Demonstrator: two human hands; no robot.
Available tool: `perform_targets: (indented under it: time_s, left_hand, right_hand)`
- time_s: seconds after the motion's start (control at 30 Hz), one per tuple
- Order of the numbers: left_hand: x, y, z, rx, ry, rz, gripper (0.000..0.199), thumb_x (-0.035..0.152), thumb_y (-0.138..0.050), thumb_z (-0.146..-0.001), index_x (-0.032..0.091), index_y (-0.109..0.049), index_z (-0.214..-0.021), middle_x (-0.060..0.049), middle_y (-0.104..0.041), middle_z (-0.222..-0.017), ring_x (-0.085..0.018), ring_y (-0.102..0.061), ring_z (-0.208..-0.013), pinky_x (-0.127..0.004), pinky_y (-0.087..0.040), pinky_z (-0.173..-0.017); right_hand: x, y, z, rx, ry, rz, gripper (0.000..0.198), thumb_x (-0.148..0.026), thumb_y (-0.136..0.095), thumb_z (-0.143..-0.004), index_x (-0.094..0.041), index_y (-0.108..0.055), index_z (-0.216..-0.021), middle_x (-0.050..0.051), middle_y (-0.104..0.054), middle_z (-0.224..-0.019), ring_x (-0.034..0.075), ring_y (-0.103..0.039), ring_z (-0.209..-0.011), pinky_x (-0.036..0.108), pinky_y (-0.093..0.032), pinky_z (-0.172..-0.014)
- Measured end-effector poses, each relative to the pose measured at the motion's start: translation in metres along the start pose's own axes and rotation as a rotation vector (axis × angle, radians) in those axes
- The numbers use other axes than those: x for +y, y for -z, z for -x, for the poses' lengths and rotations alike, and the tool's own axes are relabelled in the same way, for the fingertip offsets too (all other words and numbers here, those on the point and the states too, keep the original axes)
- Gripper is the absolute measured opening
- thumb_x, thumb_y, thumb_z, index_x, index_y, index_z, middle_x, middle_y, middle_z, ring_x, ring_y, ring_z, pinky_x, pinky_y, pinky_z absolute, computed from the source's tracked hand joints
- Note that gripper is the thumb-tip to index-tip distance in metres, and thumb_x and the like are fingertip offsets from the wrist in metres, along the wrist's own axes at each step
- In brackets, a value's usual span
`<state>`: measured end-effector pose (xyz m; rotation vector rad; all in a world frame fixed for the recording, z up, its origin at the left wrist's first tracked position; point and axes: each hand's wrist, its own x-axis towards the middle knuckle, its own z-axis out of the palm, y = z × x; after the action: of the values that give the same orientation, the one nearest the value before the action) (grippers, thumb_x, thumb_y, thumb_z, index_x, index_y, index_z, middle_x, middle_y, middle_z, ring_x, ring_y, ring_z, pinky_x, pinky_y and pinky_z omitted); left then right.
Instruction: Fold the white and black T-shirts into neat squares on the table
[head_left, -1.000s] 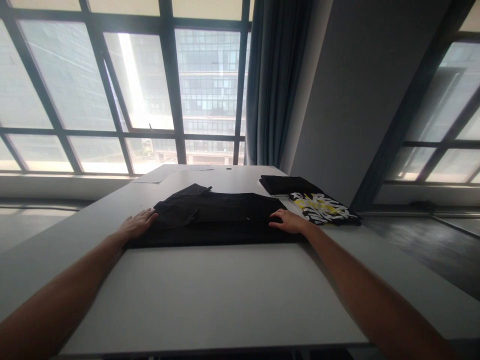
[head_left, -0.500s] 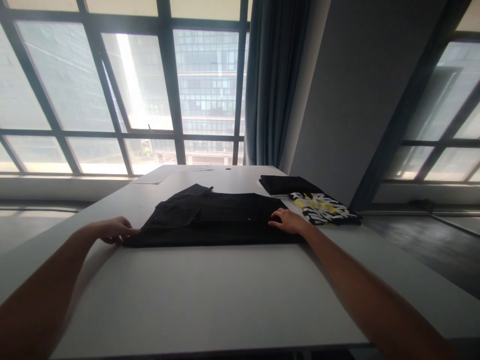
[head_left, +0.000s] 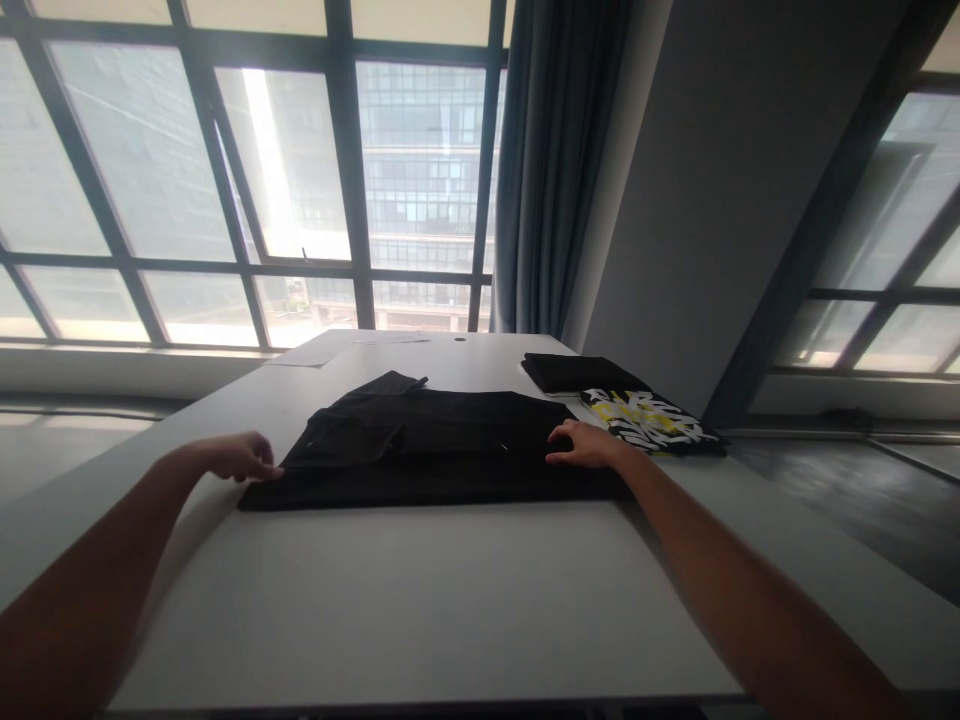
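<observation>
Mid-table, between the hands: black garment (head_left: 450, 482), lying flat with its long straight edge toward the person; a flap is folded over at its left part, and a pointed corner sticks up at the far left.
Small mark on garment: short pale dash, right of center; too small to read.
Left hand (head_left: 238, 457): at the garment's left edge, near corner; fingers bent down, tips touching the cloth. Can't tell whether thumb and finger are closed on it.
Right hand (head_left: 586, 444): on the garment's right part, fingers loosely curled, gap visible between thumb and index; tips touch the cloth, no lifted cloth visible between them.
Table (head_left: 420, 610): white top, under all of the cloth.
Printed cloth (head_left: 649, 420): black, white and yellow, folded, just beyond the right hand.
Black folded cloth (head_left: 581, 372): behind the printed one, near the far right edge.
Paper sheets (head_left: 311, 352): flat at the far left.
Behind table: gridded window (head_left: 420, 180), blue-gray curtain (head_left: 540, 180), gray pillar (head_left: 720, 200) to the right.
</observation>
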<state>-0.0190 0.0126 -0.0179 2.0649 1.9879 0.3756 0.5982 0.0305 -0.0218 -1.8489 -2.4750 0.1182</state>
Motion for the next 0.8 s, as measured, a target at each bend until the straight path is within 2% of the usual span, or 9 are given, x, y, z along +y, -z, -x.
perform_targets:
  time_s: [0.07,0.13,0.23,0.33,0.47,0.57,0.63,0.7,0.8]
  left_hand:
    - [0.021,-0.009,-0.007,0.071,-0.103,-0.037,0.067,0.08,-0.059,-0.062,0.022,-0.073,-0.092,-0.012,-0.076,-0.095,-0.031,-0.07,-0.087,-0.04,-0.056,-0.078]
    - [0.044,-0.026,-0.014,0.156,-0.299,-0.033,0.075,0.079,-0.044,-0.076,0.021,-0.067,-0.118,-0.013,-0.067,-0.128,-0.031,-0.061,-0.117,-0.041,-0.047,-0.101]
    - [0.07,-0.053,-0.018,0.015,-0.445,-0.032,0.081,0.076,-0.043,-0.081,0.022,-0.055,-0.139,-0.01,-0.043,-0.154,-0.03,-0.04,-0.141,-0.041,-0.032,-0.116]
    - [0.078,-0.059,-0.014,-0.126,-0.4,-0.018,0.081,0.077,-0.048,-0.078,0.026,-0.054,-0.14,-0.007,-0.04,-0.156,-0.031,-0.034,-0.144,-0.043,-0.026,-0.118]
    - [0.078,-0.034,-0.003,-0.209,-0.331,0.046,0.073,0.075,-0.064,-0.067,0.029,-0.069,-0.123,-0.006,-0.062,-0.136,-0.033,-0.054,-0.127,-0.04,-0.04,-0.108]
    - [0.08,-0.025,0.0,-0.235,-0.297,0.085,0.065,0.075,-0.061,-0.07,0.03,-0.072,-0.115,-0.004,-0.071,-0.122,-0.031,-0.061,-0.116,-0.039,-0.045,-0.102]
    - [0.079,-0.032,-0.004,-0.178,-0.331,0.057,0.07,0.075,-0.057,-0.073,0.028,-0.068,-0.124,-0.005,-0.064,-0.134,-0.031,-0.056,-0.125,-0.04,-0.041,-0.108]
    - [0.077,-0.046,-0.01,-0.112,-0.363,-0.01,0.077,0.074,-0.052,-0.077,0.025,-0.06,-0.135,-0.007,-0.051,-0.149,-0.032,-0.045,-0.136,-0.042,-0.034,-0.114]
    - [0.075,-0.064,-0.018,-0.018,-0.357,-0.128,0.076,0.069,-0.042,-0.085,0.021,-0.053,-0.142,-0.01,-0.042,-0.155,-0.032,-0.04,-0.141,-0.045,-0.031,-0.115]
  right_hand:
    - [0.005,0.0,0.0,0.012,-0.012,-0.009,0.05,-0.059,-0.067,-0.079,-0.021,-0.071,-0.112,0.01,-0.067,-0.118,0.028,-0.065,-0.104,0.033,-0.05,-0.088]
    - [0.01,-0.004,-0.002,0.072,-0.027,-0.007,0.05,-0.06,-0.061,-0.083,-0.02,-0.072,-0.112,0.011,-0.067,-0.119,0.028,-0.064,-0.106,0.034,-0.049,-0.09]
    - [0.015,-0.012,-0.005,0.12,-0.038,-0.003,0.051,-0.057,-0.056,-0.088,-0.018,-0.069,-0.119,0.013,-0.063,-0.128,0.028,-0.061,-0.114,0.034,-0.047,-0.097]
    - [0.016,-0.011,-0.006,0.097,-0.052,-0.009,0.05,-0.057,-0.055,-0.089,-0.019,-0.07,-0.118,0.013,-0.065,-0.126,0.028,-0.062,-0.112,0.034,-0.048,-0.094]
    - [0.013,0.002,-0.004,0.057,-0.131,0.002,0.047,-0.061,-0.053,-0.088,-0.021,-0.076,-0.098,0.01,-0.074,-0.103,0.027,-0.068,-0.095,0.034,-0.051,-0.08]
    - [0.012,0.005,-0.003,0.095,-0.178,0.057,0.042,-0.057,-0.057,-0.087,-0.021,-0.075,-0.099,0.01,-0.074,-0.103,0.028,-0.068,-0.095,0.034,-0.05,-0.078]
    - [0.014,0.002,-0.003,0.131,-0.195,0.086,0.04,-0.051,-0.059,-0.087,-0.021,-0.073,-0.108,0.011,-0.073,-0.109,0.028,-0.067,-0.1,0.035,-0.05,-0.081]
    - [0.016,-0.003,-0.005,0.14,-0.203,0.091,0.042,-0.049,-0.059,-0.087,-0.02,-0.071,-0.115,0.011,-0.071,-0.116,0.028,-0.065,-0.105,0.036,-0.05,-0.085]
    - [0.02,-0.009,-0.008,0.117,-0.185,0.081,0.043,-0.049,-0.058,-0.088,-0.019,-0.07,-0.118,0.013,-0.067,-0.123,0.029,-0.062,-0.111,0.038,-0.048,-0.092]
